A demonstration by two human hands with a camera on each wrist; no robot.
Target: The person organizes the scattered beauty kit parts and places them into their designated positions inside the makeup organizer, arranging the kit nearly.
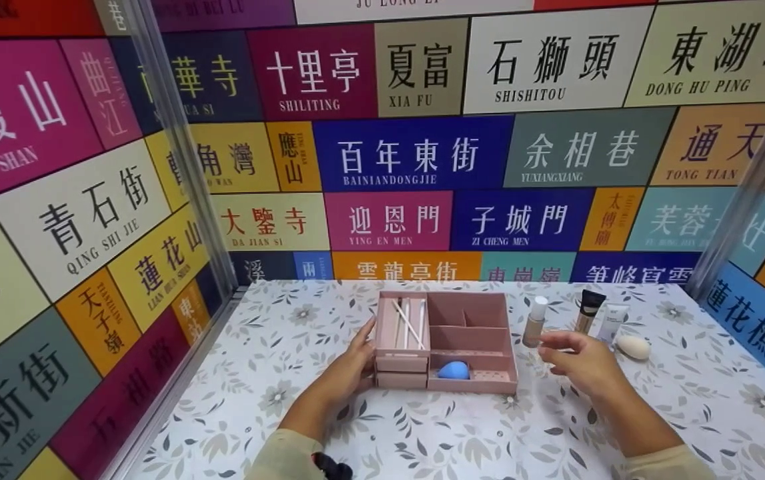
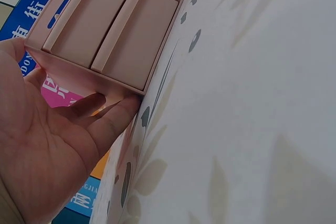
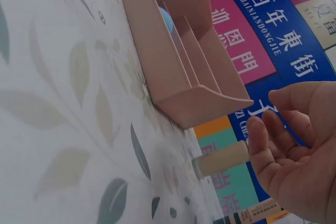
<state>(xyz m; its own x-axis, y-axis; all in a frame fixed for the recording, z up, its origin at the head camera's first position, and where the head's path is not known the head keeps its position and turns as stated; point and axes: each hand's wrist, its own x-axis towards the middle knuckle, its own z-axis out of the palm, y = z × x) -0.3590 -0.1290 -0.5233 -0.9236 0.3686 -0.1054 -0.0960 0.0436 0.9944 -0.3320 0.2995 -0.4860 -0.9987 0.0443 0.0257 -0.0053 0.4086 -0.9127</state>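
Observation:
A pink desktop organizer (image 1: 469, 341) with open compartments and two front drawers (image 2: 137, 35) stands on the table. My left hand (image 1: 349, 363) rests against its left side, with fingers (image 2: 118, 119) at the lower edge and the thumb near the upper front corner. Thin white sticks (image 1: 409, 323) lie on top of the drawer section; a blue makeup sponge (image 1: 453, 370) sits in the front compartment. To the right, my right hand (image 1: 585, 367) hovers beside a white-capped foundation bottle (image 1: 534, 325), its fingers (image 3: 262, 150) loosely bent with nothing between them.
Behind the right hand stand a black-capped tube (image 1: 590, 312) and a pale tube (image 1: 613, 323). A cream egg-shaped sponge (image 1: 633, 347) lies to their right. The table (image 1: 435, 440) has a leaf-patterned cover, and walls of colourful signs (image 1: 415, 153) rise behind and at the sides.

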